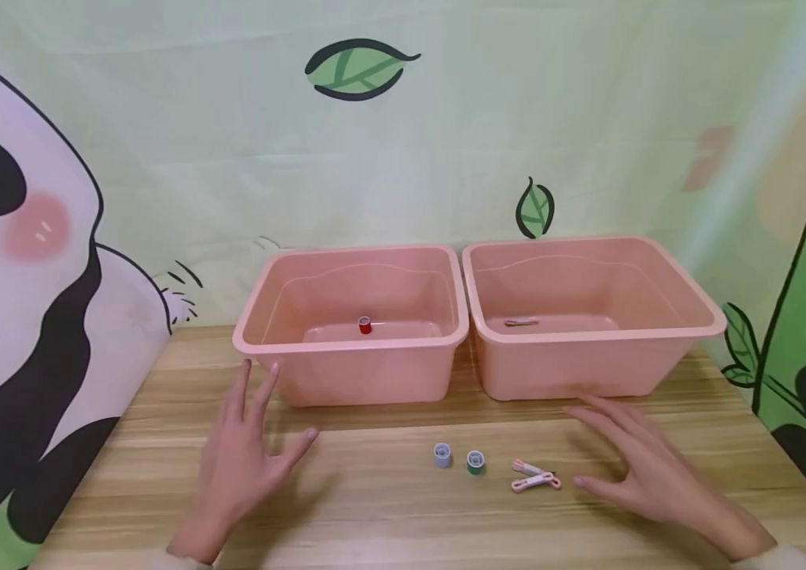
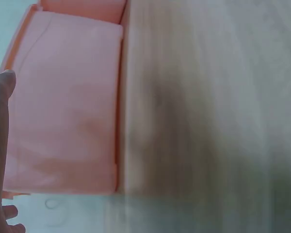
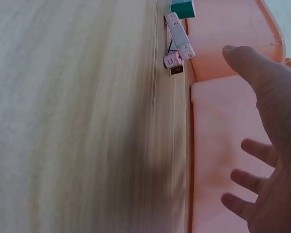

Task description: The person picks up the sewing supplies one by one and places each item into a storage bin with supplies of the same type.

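Note:
My left hand (image 1: 239,463) hovers over the table in front of the left pink tub (image 1: 367,372), fingers spread and holding nothing. My right hand (image 1: 648,467) is held before the right pink tub (image 1: 574,368), empty, its thumb pointing toward two folded measuring tape strips (image 1: 533,481). Printed numbers show on these tape strips (image 3: 178,36) in the right wrist view. Left of them stand a small green spool-like cylinder (image 1: 475,465) and a pale blue one (image 1: 442,456). A red cylinder (image 1: 365,325) lies inside the left tub, and a small flat strip (image 1: 521,322) inside the right one.
Both tubs stand side by side at the back of the wooden table (image 1: 374,507). Behind them hangs a pale green cloth (image 1: 232,158) printed with a panda, leaves and bamboo.

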Motion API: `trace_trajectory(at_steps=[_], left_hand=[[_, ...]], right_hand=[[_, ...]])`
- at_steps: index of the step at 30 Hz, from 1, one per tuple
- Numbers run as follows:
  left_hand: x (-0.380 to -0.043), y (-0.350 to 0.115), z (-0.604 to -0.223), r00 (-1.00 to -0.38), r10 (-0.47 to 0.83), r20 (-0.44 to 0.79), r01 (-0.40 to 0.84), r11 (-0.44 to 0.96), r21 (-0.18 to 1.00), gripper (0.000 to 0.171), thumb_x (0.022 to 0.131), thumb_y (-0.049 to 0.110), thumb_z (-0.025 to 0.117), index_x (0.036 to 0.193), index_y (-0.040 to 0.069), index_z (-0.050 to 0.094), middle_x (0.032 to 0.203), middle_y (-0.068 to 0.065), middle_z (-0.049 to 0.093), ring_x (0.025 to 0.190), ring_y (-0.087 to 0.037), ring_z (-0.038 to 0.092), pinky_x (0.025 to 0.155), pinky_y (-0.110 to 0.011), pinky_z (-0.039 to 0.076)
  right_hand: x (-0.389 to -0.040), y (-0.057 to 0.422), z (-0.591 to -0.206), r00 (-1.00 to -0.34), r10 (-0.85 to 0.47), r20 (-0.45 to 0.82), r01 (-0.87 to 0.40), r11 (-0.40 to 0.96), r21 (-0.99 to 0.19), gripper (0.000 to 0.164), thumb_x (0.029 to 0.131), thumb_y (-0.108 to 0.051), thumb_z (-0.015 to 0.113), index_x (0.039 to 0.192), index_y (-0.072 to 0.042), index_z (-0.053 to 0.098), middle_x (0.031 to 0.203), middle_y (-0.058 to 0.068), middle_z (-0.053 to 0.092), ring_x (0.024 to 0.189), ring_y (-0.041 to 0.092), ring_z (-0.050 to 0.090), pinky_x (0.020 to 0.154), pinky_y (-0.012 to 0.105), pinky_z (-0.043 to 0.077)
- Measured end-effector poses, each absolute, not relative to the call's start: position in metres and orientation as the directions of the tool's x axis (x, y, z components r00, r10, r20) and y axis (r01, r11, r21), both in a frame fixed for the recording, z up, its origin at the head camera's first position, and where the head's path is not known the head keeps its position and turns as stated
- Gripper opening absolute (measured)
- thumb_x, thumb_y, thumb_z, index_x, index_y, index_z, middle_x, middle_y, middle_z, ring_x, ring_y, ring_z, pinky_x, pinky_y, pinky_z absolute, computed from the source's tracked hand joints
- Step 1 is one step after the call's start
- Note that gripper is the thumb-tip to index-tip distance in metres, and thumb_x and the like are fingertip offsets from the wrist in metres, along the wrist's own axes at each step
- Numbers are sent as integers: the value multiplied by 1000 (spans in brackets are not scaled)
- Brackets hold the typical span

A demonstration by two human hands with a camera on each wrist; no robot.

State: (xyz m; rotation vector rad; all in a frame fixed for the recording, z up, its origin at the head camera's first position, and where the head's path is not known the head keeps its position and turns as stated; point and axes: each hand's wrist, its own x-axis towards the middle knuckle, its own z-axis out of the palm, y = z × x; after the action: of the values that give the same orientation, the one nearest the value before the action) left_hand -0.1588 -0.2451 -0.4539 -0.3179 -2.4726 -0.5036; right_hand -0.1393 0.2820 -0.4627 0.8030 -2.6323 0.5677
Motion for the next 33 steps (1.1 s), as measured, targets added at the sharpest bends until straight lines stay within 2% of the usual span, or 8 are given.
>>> trace_trajectory(at_steps=[5, 6, 9, 13, 16, 20, 24, 33], left_hand=[[-166, -254, -444, -759, 72, 647, 346, 886, 308, 102, 76, 47, 84, 162, 24, 33, 168, -20, 19, 137, -56, 40, 76, -73, 52], [-167, -255, -442, -760, 62, 648, 343, 884, 318, 102, 77, 45, 84, 162, 24, 32, 168, -21, 18, 137, -57, 39, 76, -74, 51], [-174, -260, -434, -769, 38, 638, 340, 869, 359, 101, 79, 40, 84, 162, 23, 30, 168, -23, 16, 141, -57, 34, 82, -77, 48], [-187, -267, -420, -813, 20, 582, 349, 818, 458, 96, 87, 36, 80, 164, 23, 24, 169, -20, 15, 148, -51, 25, 99, -79, 37], [-198, -271, -411, -858, 4, 514, 337, 759, 557, 91, 95, 36, 73, 165, 25, 18, 167, -17, 22, 143, -48, 37, 100, -75, 42], [-208, -275, -403, -905, -1, 425, 308, 687, 658, 84, 101, 37, 65, 165, 32, 12, 164, -17, 30, 126, -47, 55, 94, -67, 51], [-216, -276, -398, -933, 15, 361, 287, 637, 715, 79, 103, 39, 61, 164, 38, 10, 164, -15, 32, 126, -47, 56, 94, -66, 52], [-226, -277, -398, -961, 31, 275, 243, 570, 785, 75, 103, 40, 61, 163, 31, 17, 158, -16, 38, 127, -39, 55, 102, -64, 48]], right_hand=[[-143, 277, -462, -797, -470, 380, -594, 723, -353, 80, 77, -36, 92, 147, -30, 55, 149, 0, 52, 133, 28, 50, 102, 52, 43], [-144, 275, -463, -799, -474, 370, -593, 719, -361, 77, 77, -36, 92, 146, -31, 56, 148, 0, 53, 132, 25, 51, 102, 50, 44], [-148, 272, -465, -798, -488, 355, -600, 705, -378, 71, 78, -35, 91, 141, -30, 60, 142, -3, 57, 128, 20, 54, 101, 45, 46], [-152, 266, -468, -791, -513, 333, -612, 680, -405, 57, 80, -36, 90, 132, -29, 66, 137, -5, 61, 125, 19, 57, 98, 48, 51], [-154, 261, -471, -781, -535, 323, -625, 659, -419, 47, 81, -34, 89, 123, -29, 70, 135, -3, 63, 124, 21, 58, 96, 51, 52], [-155, 253, -477, -747, -570, 343, -665, 622, -414, 43, 77, -26, 91, 116, -29, 72, 134, -1, 65, 123, 22, 59, 96, 49, 51], [-155, 247, -483, -719, -591, 365, -695, 599, -398, 42, 75, -25, 92, 110, -33, 71, 132, -1, 65, 121, 22, 59, 95, 48, 51], [-158, 242, -486, -682, -638, 357, -729, 558, -396, 36, 76, -21, 90, 98, -39, 69, 129, -1, 65, 118, 23, 60, 93, 48, 51]])
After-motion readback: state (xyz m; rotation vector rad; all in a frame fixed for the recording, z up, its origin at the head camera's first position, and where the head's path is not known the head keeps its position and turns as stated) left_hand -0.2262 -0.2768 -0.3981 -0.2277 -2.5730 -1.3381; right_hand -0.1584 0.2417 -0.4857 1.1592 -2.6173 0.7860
